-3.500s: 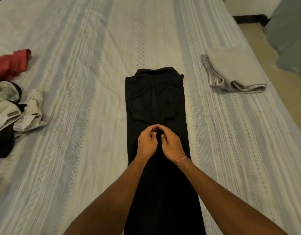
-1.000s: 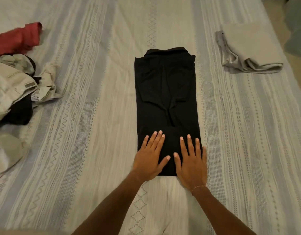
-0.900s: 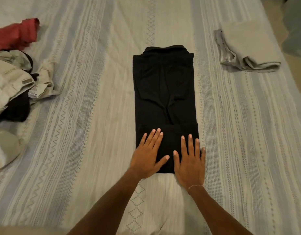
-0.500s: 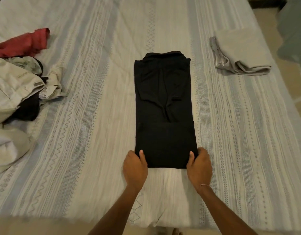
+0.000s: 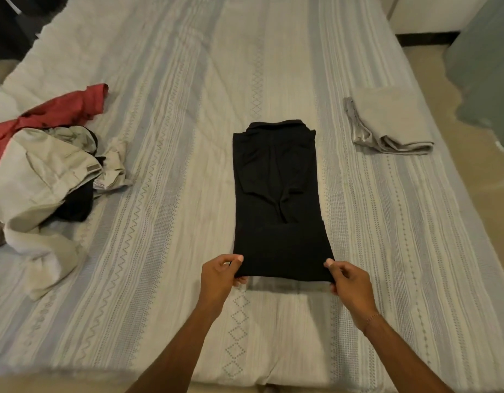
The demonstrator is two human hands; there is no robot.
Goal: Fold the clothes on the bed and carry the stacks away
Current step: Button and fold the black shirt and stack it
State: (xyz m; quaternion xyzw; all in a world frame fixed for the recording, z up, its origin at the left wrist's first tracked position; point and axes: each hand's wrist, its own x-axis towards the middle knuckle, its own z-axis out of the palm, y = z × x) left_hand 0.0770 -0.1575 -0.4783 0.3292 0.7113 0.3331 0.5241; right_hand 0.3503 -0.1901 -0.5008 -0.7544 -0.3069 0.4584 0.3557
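Now the black shirt [image 5: 276, 199] lies flat in the middle of the bed [image 5: 174, 80], its long axis running straight away from the person, collar at the far end and the already doubled-over hem at the near end. Both hands grip that near edge. The left hand [image 5: 219, 276] pinches the near-left corner, thumb on top and fingers curled underneath; the right hand [image 5: 348, 282] does the same at the near-right corner. The edge is raised a little off the bed, and a thin shadow shows beneath it.

What matters for the coming move is that the rest of the shirt lies directly ahead of both hands, along the same line as the forearms. The 2 hands sit level with each other, neither nearer the collar, so the likely next fold carries the near edge forward toward the collar with both corners travelling evenly. If 1 hand leads, the fold would probably come out skewed.

A folded grey garment [image 5: 392, 126] rests near the right edge of the bed, well apart from the shirt. A loose pile of clothes [image 5: 46, 177], red, beige and dark, lies by the left edge, not yet folded.
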